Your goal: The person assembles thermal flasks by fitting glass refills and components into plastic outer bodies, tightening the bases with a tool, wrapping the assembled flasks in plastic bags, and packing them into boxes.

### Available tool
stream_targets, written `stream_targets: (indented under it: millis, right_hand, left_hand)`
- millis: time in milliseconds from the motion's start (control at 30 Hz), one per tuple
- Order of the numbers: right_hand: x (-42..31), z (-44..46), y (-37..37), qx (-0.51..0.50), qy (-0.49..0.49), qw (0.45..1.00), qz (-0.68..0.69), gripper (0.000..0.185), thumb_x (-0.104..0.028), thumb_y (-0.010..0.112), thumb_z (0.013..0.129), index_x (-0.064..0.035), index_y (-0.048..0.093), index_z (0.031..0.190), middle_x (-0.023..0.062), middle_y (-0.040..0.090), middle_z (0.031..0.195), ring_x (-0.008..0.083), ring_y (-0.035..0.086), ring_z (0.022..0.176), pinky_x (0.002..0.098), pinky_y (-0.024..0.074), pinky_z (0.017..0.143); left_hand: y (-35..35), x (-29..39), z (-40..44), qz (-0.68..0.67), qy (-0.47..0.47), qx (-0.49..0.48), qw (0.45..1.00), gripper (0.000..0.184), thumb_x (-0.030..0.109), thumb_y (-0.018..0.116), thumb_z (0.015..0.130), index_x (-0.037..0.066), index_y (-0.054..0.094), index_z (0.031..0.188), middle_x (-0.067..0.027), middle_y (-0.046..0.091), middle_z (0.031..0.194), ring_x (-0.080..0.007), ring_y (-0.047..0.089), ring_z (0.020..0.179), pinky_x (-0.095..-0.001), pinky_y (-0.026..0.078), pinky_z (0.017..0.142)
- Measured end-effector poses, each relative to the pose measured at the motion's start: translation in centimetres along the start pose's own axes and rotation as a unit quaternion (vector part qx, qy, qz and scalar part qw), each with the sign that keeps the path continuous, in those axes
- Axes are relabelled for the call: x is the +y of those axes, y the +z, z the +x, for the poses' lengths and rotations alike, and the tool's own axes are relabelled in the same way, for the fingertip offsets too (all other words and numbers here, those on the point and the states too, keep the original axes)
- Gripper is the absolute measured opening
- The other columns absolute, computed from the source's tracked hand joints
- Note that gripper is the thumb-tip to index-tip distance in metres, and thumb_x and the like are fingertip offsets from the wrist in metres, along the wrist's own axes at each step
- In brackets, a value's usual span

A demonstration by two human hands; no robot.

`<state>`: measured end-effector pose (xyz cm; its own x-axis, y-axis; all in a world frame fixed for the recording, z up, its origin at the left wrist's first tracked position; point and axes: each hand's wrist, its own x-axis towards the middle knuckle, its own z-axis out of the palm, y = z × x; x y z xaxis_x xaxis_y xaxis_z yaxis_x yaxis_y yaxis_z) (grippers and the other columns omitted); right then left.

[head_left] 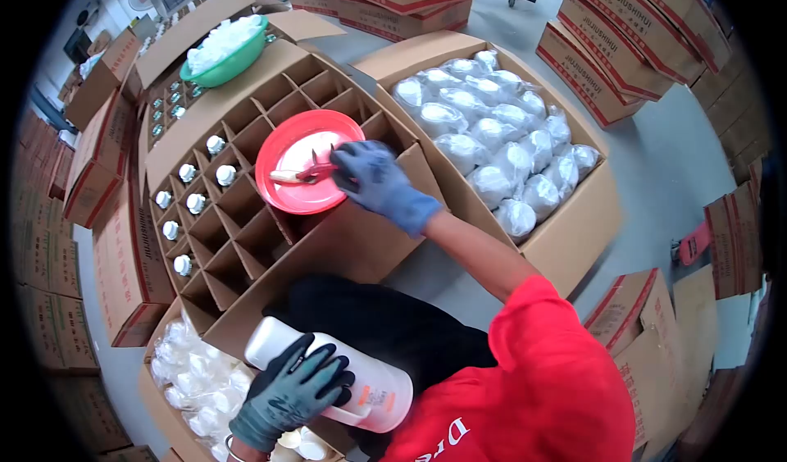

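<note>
My left hand (pixel 297 390), in a grey-green glove with dark fingertips, is wrapped round a large white plastic bottle (pixel 369 380) tilted across my lap. Orange and grey print shows near the bottle's base. My right hand (pixel 375 179), in a blue-grey glove, is closed on a red-handled tool (pixel 316 172) over a round red basin (pixel 269 154). The tool may be pliers or shears, but its exact kind is unclear. The basin rests on a divided carton (pixel 324 249). White-capped bottles (pixel 196 203) stand in several of its left compartments.
An open carton of clear-wrapped items (pixel 492 126) stands right of the divided carton. A green basin (pixel 246 64) holds white plastic pieces at the back left. More wrapped items (pixel 184 372) fill a carton at lower left. Stacked printed cartons (pixel 607 60) stand at upper right.
</note>
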<state>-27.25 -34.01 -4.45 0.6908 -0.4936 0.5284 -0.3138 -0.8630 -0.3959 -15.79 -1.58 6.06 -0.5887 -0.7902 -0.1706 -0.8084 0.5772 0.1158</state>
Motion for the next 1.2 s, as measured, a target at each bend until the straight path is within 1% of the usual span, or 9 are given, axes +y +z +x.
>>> stream_targets:
  millis: [133,267,467,533,700,867,967,1100,1200]
  right_hand:
    - [9.2,-14.4,-4.5,0.045,0.152,0.973,-0.167,0.064,-0.038,0.075,0.073,-0.0014,0.057,0.123,0.0215,0.057,0.124,0.0384,0.055,0.115,0.0459,0.0435,0.098]
    - [22.5,-34.8,-6.0,-0.140,0.397,0.794,-0.438,0.076,-0.050,0.073,0.074,0.0008,0.054,0.128,0.0219,0.059,0.121,0.0379,0.054,0.115,0.0466,0.0400,0.102]
    - [19.5,-25.8,-11.4,-0.157,0.452,0.872,0.101,0.047,-0.038,0.069,0.087,0.0005,0.063,0.114,0.0159,0.067,0.108,0.0256,0.063,0.105,0.0382,0.0496,0.088]
    - [9.9,-15.9,-13.9,-0.031,0.428,0.695,0.577,0.032,-0.028,0.067,0.091,-0.0012,0.063,0.109,0.0100,0.066,0.100,0.0204,0.063,0.101,0.0345,0.0513,0.085]
    - [1.1,0.4,-8.3,-0.173,0.149,0.412,0.882,0.028,-0.031,0.056,0.098,-0.0151,0.063,0.120,0.0128,0.066,0.120,0.0333,0.059,0.118,0.0560,0.0448,0.103]
    - [-7.6,11.3,-1.3,-0.201,0.066,0.347,0.914,0.037,-0.036,0.054,0.098,-0.0102,0.060,0.124,0.0115,0.063,0.124,0.0264,0.058,0.121,0.0542,0.0429,0.104]
    - [-12.3,13.5,0.7,-0.235,0.140,0.390,0.879,0.039,-0.035,0.053,0.099,-0.0110,0.055,0.130,0.0106,0.058,0.131,0.0246,0.053,0.126,0.0486,0.0439,0.104]
    - [-17.0,6.3,1.1,-0.139,-0.158,0.878,0.430,0.087,-0.023,0.072,0.079,-0.0067,0.027,0.151,0.0182,0.030,0.153,0.0341,0.030,0.141,0.0412,0.0272,0.115]
    - [-18.9,0.0,2.5,-0.111,-0.215,0.951,0.191,0.105,-0.039,0.080,0.061,-0.0077,0.030,0.149,0.0215,0.035,0.147,0.0403,0.035,0.136,0.0476,0.0277,0.111]
  left_hand:
    - [3.8,2.7,-0.3,-0.038,-0.059,0.051,0.996,0.044,0.031,0.056,0.089,0.017,0.057,0.131,-0.0063,0.055,0.133,-0.0264,0.051,0.126,-0.0579,0.035,0.109]
    - [7.3,2.8,-4.4,-0.011,-0.264,0.086,0.961,0.092,0.071,0.066,0.070,0.009,0.051,0.136,-0.0248,0.040,0.144,-0.0448,0.036,0.135,-0.0679,0.020,0.112]
    - [6.3,1.7,-7.6,-0.083,-0.427,0.236,0.869,0.084,0.022,0.076,0.069,-0.004,0.041,0.141,-0.0230,0.043,0.145,-0.0419,0.036,0.137,-0.0517,0.023,0.116]
    - [6.0,0.3,-6.2,-0.138,-0.415,0.285,0.853,0.078,0.013,0.073,0.072,-0.002,0.042,0.141,-0.0208,0.043,0.145,-0.0401,0.036,0.138,-0.0483,0.025,0.116]
    - [3.8,-3.8,0.5,-0.256,-0.269,0.354,0.859,0.096,0.028,0.084,0.068,-0.002,0.037,0.146,-0.0212,0.037,0.151,-0.0392,0.031,0.141,-0.0440,0.026,0.116]
    - [6.0,-5.8,3.3,-0.098,-0.240,0.426,0.867,0.112,0.040,0.086,0.061,-0.004,0.029,0.147,-0.0241,0.031,0.151,-0.0451,0.030,0.139,-0.0521,0.023,0.116]
    - [8.7,-8.1,2.7,-0.068,-0.293,0.523,0.798,0.075,0.021,0.073,0.078,-0.001,0.038,0.141,-0.0228,0.042,0.143,-0.0420,0.043,0.130,-0.0495,0.034,0.109]
    - [14.5,-10.2,0.8,-0.477,-0.283,0.629,0.545,0.064,0.019,0.070,0.085,0.002,0.041,0.140,-0.0155,0.052,0.133,-0.0292,0.051,0.122,-0.0412,0.043,0.104]
    - [14.4,-9.5,-0.1,-0.254,-0.388,0.550,0.694,0.057,0.020,0.071,0.086,0.002,0.046,0.135,-0.0113,0.059,0.121,-0.0259,0.057,0.110,-0.0423,0.047,0.095]
